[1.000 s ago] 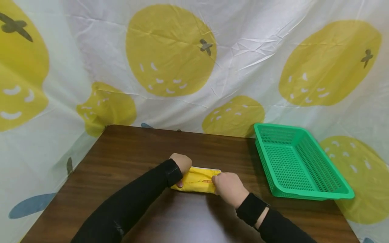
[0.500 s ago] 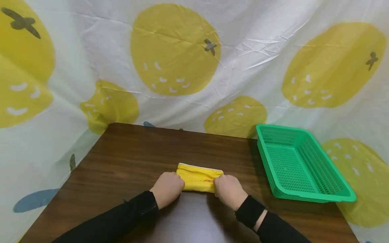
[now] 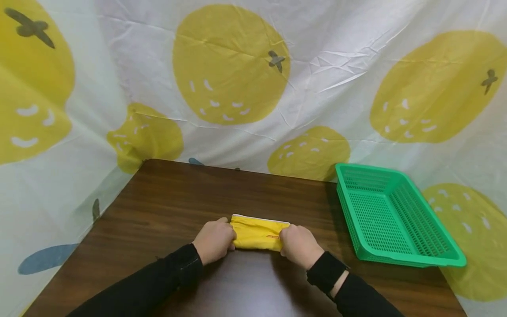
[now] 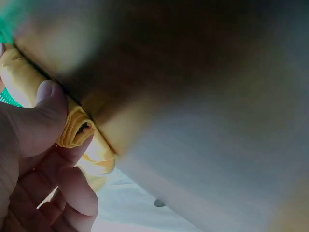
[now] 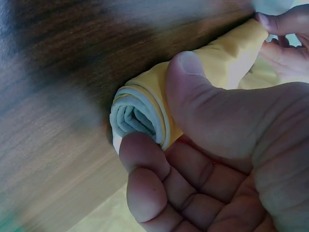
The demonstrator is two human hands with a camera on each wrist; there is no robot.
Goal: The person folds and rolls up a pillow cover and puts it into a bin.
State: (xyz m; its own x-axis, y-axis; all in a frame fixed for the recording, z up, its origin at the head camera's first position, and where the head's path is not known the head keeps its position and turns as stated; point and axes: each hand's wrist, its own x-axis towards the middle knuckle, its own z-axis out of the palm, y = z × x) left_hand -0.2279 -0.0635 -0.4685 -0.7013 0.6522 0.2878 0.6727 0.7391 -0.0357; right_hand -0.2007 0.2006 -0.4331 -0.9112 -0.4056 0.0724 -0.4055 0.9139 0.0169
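Note:
A yellow cloth [image 3: 256, 233], with a white edge along its far side and a small red mark near its right end, lies on the brown table. It is rolled up; the right wrist view shows the coiled layers [image 5: 137, 118] at one end, with pale fabric inside. My left hand [image 3: 215, 240] pinches the left end of the roll between thumb [image 4: 48, 96] and fingers. At the opposite end, my right hand [image 3: 301, 246] grips the roll, thumb [image 5: 186, 82] on top and fingers curled beneath.
A green plastic basket [image 3: 396, 220] with slotted sides stands at the right of the wooden table [image 3: 178, 193]. Behind and to both sides hangs a white sheet [image 3: 317, 101] printed with large yellow fruit.
My left hand has drawn back from over the cloth to its left end, uncovering more of the yellow roll. My right hand has kept its hold on the right end.

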